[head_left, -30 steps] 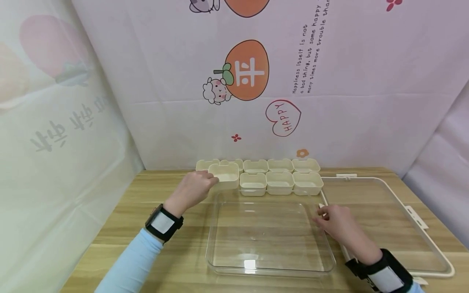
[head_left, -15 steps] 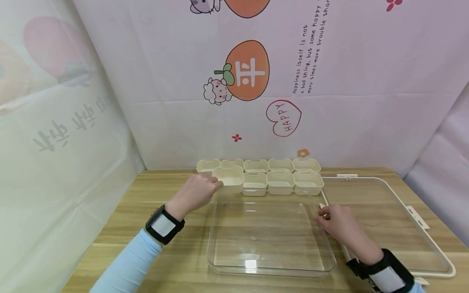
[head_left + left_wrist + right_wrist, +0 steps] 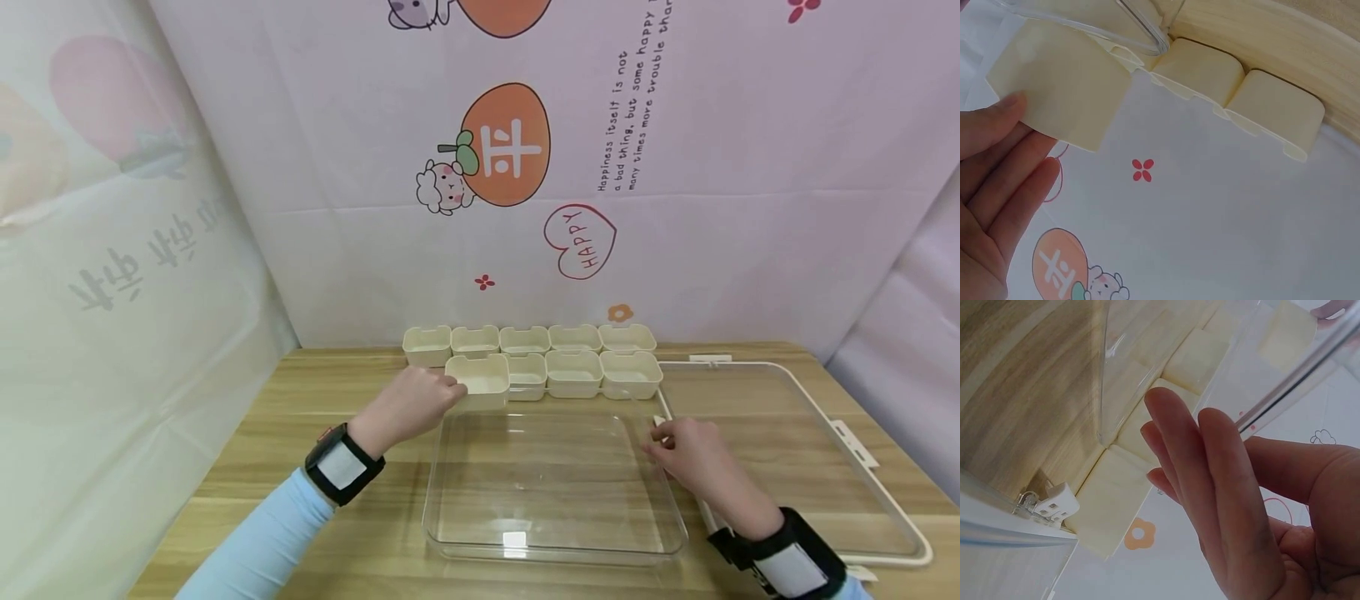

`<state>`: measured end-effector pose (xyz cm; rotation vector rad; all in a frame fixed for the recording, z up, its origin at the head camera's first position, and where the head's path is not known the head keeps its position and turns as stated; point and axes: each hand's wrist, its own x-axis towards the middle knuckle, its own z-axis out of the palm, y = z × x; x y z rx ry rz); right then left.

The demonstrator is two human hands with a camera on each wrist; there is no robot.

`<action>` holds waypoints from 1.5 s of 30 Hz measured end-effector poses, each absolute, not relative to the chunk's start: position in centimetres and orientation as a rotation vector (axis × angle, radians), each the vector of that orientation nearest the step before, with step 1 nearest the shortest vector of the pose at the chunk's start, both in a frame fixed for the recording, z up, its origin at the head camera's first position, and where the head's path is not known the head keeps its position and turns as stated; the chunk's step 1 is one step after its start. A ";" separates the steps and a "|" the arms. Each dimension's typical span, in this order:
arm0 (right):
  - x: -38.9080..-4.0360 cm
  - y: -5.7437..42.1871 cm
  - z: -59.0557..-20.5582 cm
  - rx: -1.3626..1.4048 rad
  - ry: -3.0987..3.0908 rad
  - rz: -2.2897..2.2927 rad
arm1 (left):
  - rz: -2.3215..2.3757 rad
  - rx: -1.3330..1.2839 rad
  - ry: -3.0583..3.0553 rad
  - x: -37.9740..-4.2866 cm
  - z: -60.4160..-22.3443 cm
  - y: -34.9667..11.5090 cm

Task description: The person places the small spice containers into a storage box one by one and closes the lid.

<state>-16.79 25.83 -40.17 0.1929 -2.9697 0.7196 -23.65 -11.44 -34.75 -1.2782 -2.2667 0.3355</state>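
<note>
My left hand [image 3: 408, 404] pinches a small cream plastic container [image 3: 480, 377] by its left side, near the back left corner of a clear plastic box [image 3: 555, 546]. In the left wrist view, the thumb lies against this container [image 3: 1063, 87] and fingers are behind it. My right hand [image 3: 693, 458] holds the right rim of the clear box; in the right wrist view, the rim [image 3: 1300, 375] runs between its thumb and fingers [image 3: 1179, 437]. The thumb's tip is hidden there. The bottom of the clear box shows only bare, transparent plastic over the wood.
Behind the box, several cream containers [image 3: 573, 373] stand in two rows against the patterned cloth [image 3: 375, 250]. A clear lid [image 3: 810, 450] with a white frame and clips lies on the wooden table [image 3: 300, 400] at the right.
My left hand has moved right and slightly toward the person with the cream container, uncovering the back row's left end. The right hand stays on the box.
</note>
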 end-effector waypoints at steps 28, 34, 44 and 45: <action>-16.7 26.0 -40.3 0.197 -2.954 0.745 | 0.397 -1.416 -2.301 -23.5 -36.6 -10.3; -16.8 26.0 -40.2 0.210 -2.957 0.738 | 0.416 -1.413 -2.321 -23.6 -37.2 -10.4; -16.7 25.9 -40.1 0.198 -2.962 0.760 | 0.440 -1.404 -2.348 -23.8 -37.9 -10.2; -16.7 25.9 -40.1 0.198 -2.962 0.762 | 0.445 -1.404 -2.355 -23.8 -38.0 -10.2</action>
